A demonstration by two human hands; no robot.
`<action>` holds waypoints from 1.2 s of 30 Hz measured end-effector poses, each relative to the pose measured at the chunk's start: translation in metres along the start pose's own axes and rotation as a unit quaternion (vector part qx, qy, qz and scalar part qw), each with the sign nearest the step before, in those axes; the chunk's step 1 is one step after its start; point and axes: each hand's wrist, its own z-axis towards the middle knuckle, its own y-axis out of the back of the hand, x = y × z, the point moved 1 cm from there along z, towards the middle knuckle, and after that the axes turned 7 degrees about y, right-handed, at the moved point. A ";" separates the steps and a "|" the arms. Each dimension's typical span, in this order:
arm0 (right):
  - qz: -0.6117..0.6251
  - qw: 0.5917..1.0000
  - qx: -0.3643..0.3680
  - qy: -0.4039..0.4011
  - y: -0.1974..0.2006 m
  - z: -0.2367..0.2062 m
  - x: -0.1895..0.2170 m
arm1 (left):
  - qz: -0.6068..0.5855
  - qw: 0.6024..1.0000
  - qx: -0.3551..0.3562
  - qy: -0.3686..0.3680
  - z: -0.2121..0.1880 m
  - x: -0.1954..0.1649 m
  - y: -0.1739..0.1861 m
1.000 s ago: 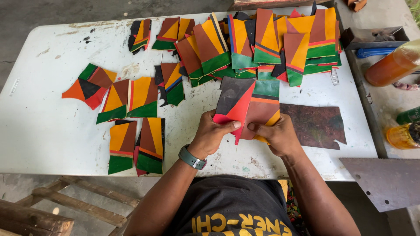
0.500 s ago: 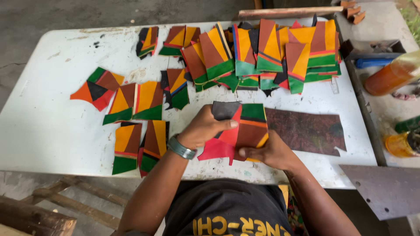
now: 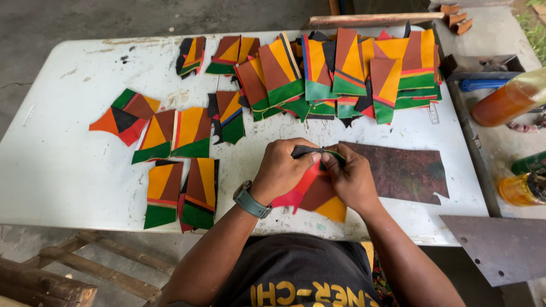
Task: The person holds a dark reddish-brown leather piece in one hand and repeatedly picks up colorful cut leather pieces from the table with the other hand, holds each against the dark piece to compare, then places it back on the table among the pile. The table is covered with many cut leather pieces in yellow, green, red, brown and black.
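Both my hands grip one patchwork leather piece [image 3: 311, 194] of red, brown, orange and green over the near edge of the white table [image 3: 68, 170]. My left hand [image 3: 282, 169], with a grey watch on its wrist, pinches the piece's dark upper edge from the left. My right hand [image 3: 351, 177] pinches the same edge from the right, fingers touching the left hand's. The piece is folded over at the top and hangs down under my palms. A dark brown leather sheet [image 3: 405, 172] lies flat just right of my right hand.
Several patchwork pieces lie in rows along the far side [image 3: 364, 68] and in small stacks at the left [image 3: 182, 190]. An orange liquid bottle [image 3: 506, 102], a yellow jar [image 3: 520, 189] and a blue tool [image 3: 483, 84] sit on the right. A metal plate [image 3: 500, 247] juts out bottom right.
The patchwork piece has been drawn towards me and folded over at its top edge. My hands have come together on that edge, covering most of the piece.
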 end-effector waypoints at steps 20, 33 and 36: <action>-0.444 0.868 0.180 0.131 -0.058 -0.019 -0.009 | 0.370 0.924 0.097 0.014 -0.026 0.061 0.028; -0.423 0.882 0.174 0.112 -0.055 -0.007 -0.023 | 0.395 0.912 0.102 0.040 -0.019 0.058 0.032; -0.404 0.893 0.151 0.130 -0.068 0.019 -0.020 | 0.414 0.897 0.129 0.085 -0.017 0.055 0.031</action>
